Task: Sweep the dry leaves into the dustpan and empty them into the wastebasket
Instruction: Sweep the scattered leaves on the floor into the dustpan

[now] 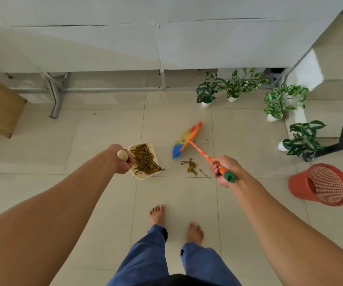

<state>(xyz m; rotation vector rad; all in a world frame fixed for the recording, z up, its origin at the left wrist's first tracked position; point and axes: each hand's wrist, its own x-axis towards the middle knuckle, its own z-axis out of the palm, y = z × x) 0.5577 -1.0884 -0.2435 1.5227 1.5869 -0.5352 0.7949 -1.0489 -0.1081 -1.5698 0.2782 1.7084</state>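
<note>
Head view: left hand (123,162) grips the dustpan handle (122,155), centre frame; right hand (226,170) fingers (214,168) clasp the broom (189,139); dry leaves (191,167) lie just left of those fingers.

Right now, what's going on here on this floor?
A person is sweeping up. The left hand grips the handle of the cream plastic dustpan, which holds a heap of dry leaves. The right hand grips the orange-handled broom, its head beside a leaf clump on the tiles. The red wastebasket waits at right.
</note>
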